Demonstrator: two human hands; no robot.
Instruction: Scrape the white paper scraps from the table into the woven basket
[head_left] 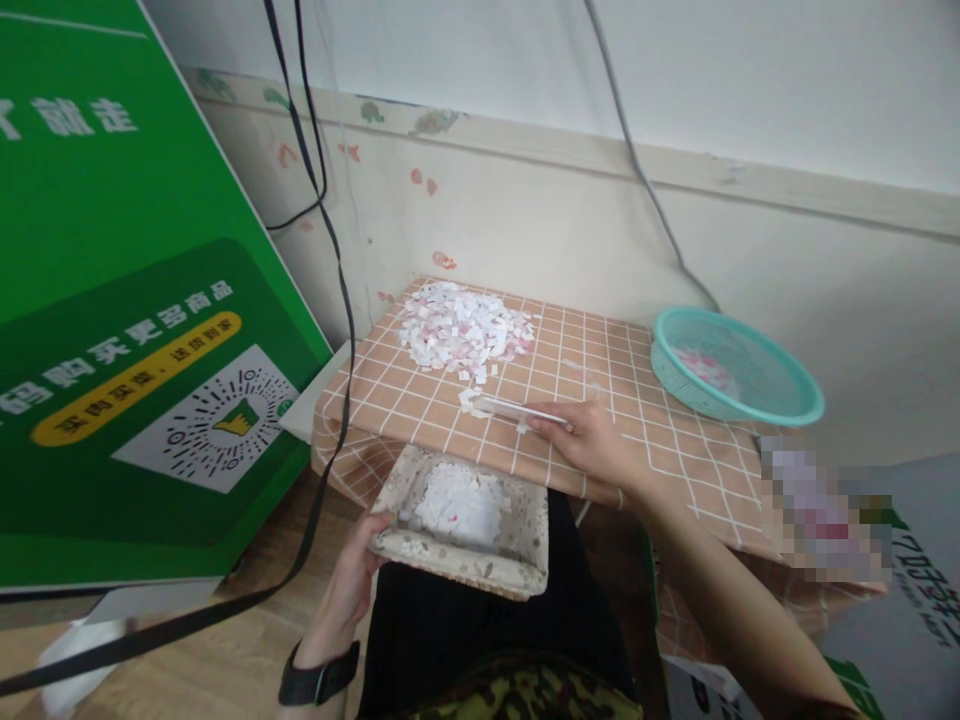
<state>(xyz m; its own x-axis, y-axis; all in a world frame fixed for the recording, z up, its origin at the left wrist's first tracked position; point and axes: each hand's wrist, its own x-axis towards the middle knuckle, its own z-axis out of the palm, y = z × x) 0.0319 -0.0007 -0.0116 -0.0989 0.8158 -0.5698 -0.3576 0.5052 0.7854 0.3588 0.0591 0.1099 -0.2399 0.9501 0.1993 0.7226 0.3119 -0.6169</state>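
My left hand (362, 565) is closed on the left rim of a fabric-lined basket (465, 562). The basket sits over my lap just below the table edge, with small white paper pieces (459, 503) inside. My right hand (589, 440) grips a thin, flat, pale strip (517, 408), held low over the table, whose exact kind I cannot make out. A few white scraps (471, 400) lie at the strip's far end. Farther back on the table rests a heap of small white and pinkish paper pieces (465, 325).
A brown checked cloth covers the table (600, 350), which stands against a wall. On its right is a turquoise plastic colander (739, 395) with pink and white bits. A large green board (150, 250) leans at the left, and a black strap (341, 300) hangs before it.
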